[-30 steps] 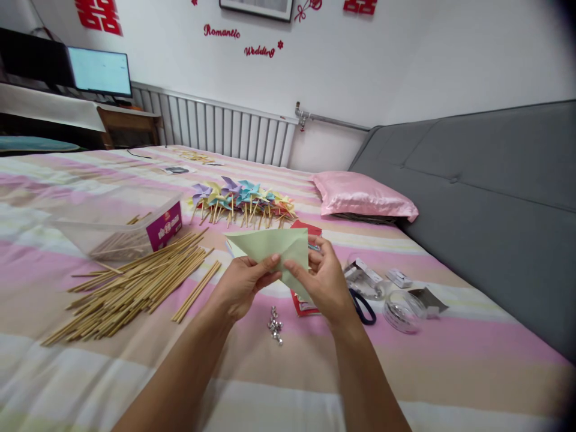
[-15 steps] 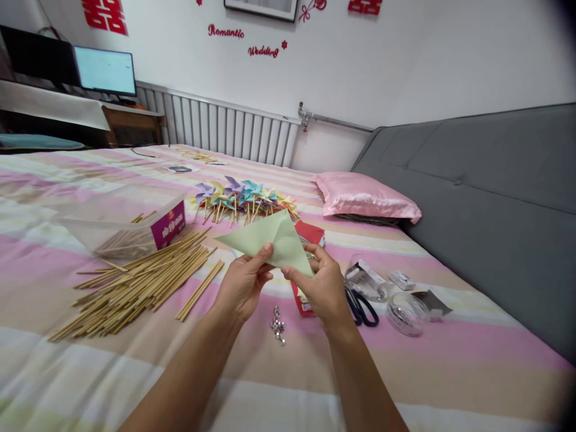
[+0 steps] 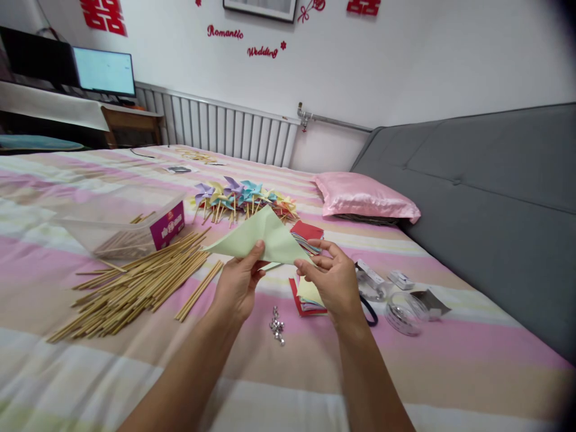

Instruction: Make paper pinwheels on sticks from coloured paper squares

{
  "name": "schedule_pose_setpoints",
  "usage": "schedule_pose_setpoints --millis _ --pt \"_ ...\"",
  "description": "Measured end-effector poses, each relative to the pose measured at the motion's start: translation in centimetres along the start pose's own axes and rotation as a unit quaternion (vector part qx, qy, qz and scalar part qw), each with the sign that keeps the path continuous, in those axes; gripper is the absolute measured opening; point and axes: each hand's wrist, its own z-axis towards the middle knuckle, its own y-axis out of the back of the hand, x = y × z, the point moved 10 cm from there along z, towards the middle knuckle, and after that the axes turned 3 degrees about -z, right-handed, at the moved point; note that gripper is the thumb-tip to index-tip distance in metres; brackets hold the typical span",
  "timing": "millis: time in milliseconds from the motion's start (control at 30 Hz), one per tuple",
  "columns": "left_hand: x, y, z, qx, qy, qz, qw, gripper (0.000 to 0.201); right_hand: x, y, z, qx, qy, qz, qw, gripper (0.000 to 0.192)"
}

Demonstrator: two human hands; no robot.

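Note:
A pale green sheet of paper [image 3: 256,234], folded into a triangle, is held up above the bed between both hands. My left hand [image 3: 239,285] pinches its lower edge near the middle, thumb on top. At the right corner, my right hand [image 3: 335,279] has the paper between thumb and fingers. Under and beside the right hand lie stacks of coloured paper, a red-topped one [image 3: 307,231] and a yellow-topped one [image 3: 310,294]. A small heap of shiny metal pins [image 3: 276,327] rests on the sheet below the hands; their exact kind is hard to make out.
Wooden sticks [image 3: 139,288] lie in a pile at left beside a clear plastic box [image 3: 112,222]. Finished paper pinwheels [image 3: 243,195] are farther back. Right of my hand are partly hidden scissors [image 3: 369,311], a clear round container [image 3: 405,315] and a pink pillow [image 3: 366,195].
My right hand has shifted to the right, uncovering more of the paper stacks and covering much of the scissors. The green paper has moved slightly left and its tip has tilted left.

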Motion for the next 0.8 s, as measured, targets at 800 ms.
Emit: schedule_pose_setpoints --millis 800 --pt "2.6 -1.8 -1.4 0.041 0.028 -0.116 0.992 0.024 -2.5 -5.2 -1.1 0.025 -0.029 0.132 0.990 0.024"
